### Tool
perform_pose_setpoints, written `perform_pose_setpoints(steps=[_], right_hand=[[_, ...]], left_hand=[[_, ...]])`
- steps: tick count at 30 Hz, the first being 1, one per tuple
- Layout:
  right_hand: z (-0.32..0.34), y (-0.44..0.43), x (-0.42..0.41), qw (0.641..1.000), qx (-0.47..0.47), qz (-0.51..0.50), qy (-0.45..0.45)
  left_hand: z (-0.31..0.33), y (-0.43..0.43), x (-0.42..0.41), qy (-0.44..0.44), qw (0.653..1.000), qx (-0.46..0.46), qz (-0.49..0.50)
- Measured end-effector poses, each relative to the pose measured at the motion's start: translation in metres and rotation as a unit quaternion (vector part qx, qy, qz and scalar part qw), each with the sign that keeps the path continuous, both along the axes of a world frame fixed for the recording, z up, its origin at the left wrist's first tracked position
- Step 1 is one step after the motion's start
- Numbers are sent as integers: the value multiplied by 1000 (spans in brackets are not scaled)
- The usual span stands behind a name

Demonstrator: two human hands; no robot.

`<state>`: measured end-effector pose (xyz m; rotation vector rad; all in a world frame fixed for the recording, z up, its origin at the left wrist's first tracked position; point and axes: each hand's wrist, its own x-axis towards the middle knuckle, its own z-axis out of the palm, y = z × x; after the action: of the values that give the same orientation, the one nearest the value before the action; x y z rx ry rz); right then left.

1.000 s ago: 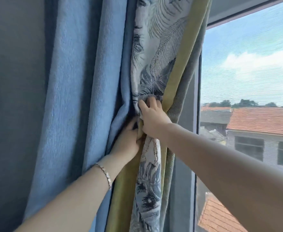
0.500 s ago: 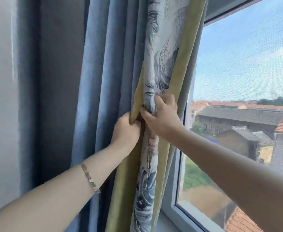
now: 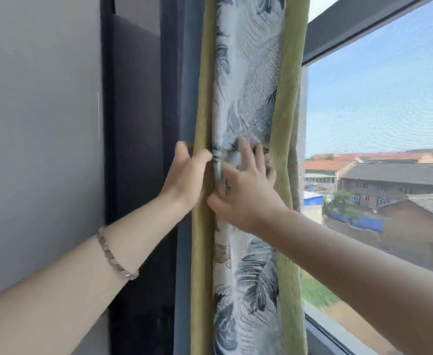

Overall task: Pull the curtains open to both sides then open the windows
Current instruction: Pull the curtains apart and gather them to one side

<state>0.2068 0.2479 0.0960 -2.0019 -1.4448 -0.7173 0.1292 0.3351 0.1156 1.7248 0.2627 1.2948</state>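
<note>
The curtain (image 3: 246, 80) hangs bunched into a narrow column at the window's left edge: white leaf-print cloth between green bands, with blue folds behind. My left hand (image 3: 184, 175) grips the left green band, thumb in front and fingers behind it. My right hand (image 3: 246, 190) presses on the leaf-print part with fingers spread, its fingertips tucked under the right green band. The window (image 3: 379, 103) to the right is uncovered and shows a mesh screen, sky and rooftops.
A grey wall (image 3: 39, 139) fills the left side, with a dark recess (image 3: 136, 111) between it and the curtain. The dark window frame (image 3: 358, 24) runs across the top right, and the lower frame edge (image 3: 333, 331) is at the bottom right.
The curtain has been pushed further left and gathered tighter; most blue folds are hidden now. Both hands moved left with it, and my right fingers have spread.
</note>
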Motion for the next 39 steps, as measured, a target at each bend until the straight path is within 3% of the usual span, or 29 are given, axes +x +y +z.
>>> perform_pose_setpoints(steps=[2,4,8,12,20,30,39], right_hand=[[-17,11,-1,988,-139,7,-65],[-29,17,2,982,-175,31,-66],[-22,22,31,999,-34,-8,-27],[-6,41,59,995,-28,-49,80],[2,150,71,993,25,-60,100],[37,319,153,988,32,-128,76],[64,436,222,982,36,-180,41]], left_hand=[[11,8,3,73,997,1,10],[17,21,11,144,982,33,118],[23,57,26,139,969,31,201],[19,81,38,140,955,65,252],[24,154,58,153,946,56,279],[41,301,140,212,934,151,247],[69,416,219,203,907,188,317]])
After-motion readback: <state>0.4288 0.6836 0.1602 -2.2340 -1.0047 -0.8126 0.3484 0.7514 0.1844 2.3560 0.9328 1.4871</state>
